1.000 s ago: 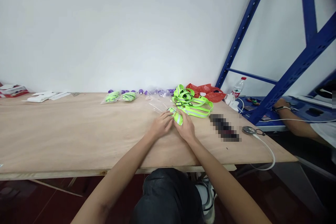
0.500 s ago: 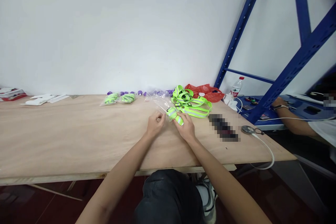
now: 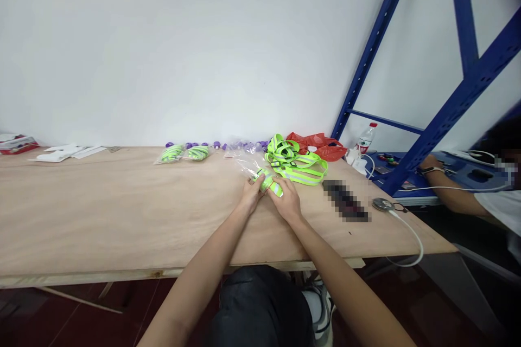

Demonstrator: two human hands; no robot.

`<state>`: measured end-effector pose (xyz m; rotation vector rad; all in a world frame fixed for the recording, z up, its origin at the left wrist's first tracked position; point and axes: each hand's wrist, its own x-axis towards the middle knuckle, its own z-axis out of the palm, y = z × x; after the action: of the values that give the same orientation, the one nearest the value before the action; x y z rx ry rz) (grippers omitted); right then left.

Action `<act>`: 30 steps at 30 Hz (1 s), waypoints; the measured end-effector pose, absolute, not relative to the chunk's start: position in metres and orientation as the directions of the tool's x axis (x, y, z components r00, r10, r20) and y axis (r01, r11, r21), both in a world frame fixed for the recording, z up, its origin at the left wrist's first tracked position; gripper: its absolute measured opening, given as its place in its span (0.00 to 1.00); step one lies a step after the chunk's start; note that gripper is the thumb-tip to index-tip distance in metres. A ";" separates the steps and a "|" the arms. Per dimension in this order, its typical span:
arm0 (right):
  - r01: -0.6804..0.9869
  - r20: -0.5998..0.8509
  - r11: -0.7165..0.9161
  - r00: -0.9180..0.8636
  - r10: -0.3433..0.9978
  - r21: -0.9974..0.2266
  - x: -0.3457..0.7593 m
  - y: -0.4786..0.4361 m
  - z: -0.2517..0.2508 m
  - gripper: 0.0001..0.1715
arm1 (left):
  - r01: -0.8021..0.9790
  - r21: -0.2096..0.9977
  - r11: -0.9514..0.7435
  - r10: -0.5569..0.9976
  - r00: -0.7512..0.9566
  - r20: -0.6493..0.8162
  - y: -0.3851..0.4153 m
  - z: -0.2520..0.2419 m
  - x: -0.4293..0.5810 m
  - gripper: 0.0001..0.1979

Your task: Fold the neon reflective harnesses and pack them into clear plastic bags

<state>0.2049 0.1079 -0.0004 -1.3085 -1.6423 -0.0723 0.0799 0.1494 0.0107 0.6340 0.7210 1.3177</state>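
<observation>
A folded lime-green reflective strap (image 3: 275, 188) lies between my two hands, partly inside a clear plastic bag (image 3: 249, 164). My left hand (image 3: 251, 194) is closed on the bag and strap from the left side. From the right, my right hand (image 3: 287, 199) grips the strap, its fingers wrapped at the strap's near end. Just beyond my right hand is a loose heap of the same green straps (image 3: 299, 160). Two bagged bundles of green strap, a left one (image 3: 172, 153) and a right one (image 3: 198, 152), rest farther back to the left.
Purple pieces (image 3: 217, 145) line the wall. A red plastic bag (image 3: 321, 146) sits behind the strap heap. Rightward are a pixelated dark object (image 3: 345, 200), a round device (image 3: 382, 204) with a white cable, a bottle (image 3: 366, 138), a blue rack (image 3: 374, 46) and another person's arm (image 3: 451, 187).
My left hand has moved right and taken hold of the bag and strap. My right hand stays on the strap. The view has shifted slightly.
</observation>
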 end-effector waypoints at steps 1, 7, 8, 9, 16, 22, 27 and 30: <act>0.762 0.708 0.422 0.068 0.703 -0.492 0.204 0.108 0.000 0.22 | -0.640 0.754 0.150 0.988 0.129 -0.088 0.149 0.010 0.080 0.28; 0.780 0.712 0.436 0.018 0.702 -0.449 0.202 0.104 0.002 0.22 | -0.656 0.733 0.179 0.961 0.275 0.012 0.144 0.010 0.078 0.22; 0.785 0.708 0.428 0.019 0.706 -0.447 0.201 0.104 0.002 0.22 | -0.652 0.736 0.182 0.958 0.285 0.016 0.143 0.010 0.077 0.22; 0.790 0.703 0.417 0.025 0.711 -0.450 0.202 0.104 0.002 0.23 | -0.645 0.742 0.182 0.957 0.290 0.017 0.142 0.010 0.077 0.22; 0.759 0.664 0.344 0.152 0.732 -0.553 0.204 0.101 0.003 0.43 | -0.581 0.795 0.171 0.953 0.302 0.016 0.137 0.010 0.079 0.25; 0.741 0.648 0.315 0.207 0.733 -0.593 0.205 0.104 0.004 0.49 | -0.571 0.792 0.216 0.956 0.287 -0.054 0.134 0.009 0.080 0.26; 0.693 0.642 0.356 0.201 0.740 -0.627 0.206 0.107 0.000 0.45 | -0.564 0.775 0.285 0.949 0.282 -0.143 0.134 0.004 0.082 0.25; 0.654 0.612 0.372 0.179 0.770 -0.659 0.205 0.105 0.002 0.42 | -0.593 0.754 0.282 0.955 0.252 -0.158 0.136 0.003 0.082 0.22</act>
<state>0.2047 0.1053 0.0015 -1.3330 -1.5253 0.1310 0.0816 0.1357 0.0033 0.6336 0.6877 1.1537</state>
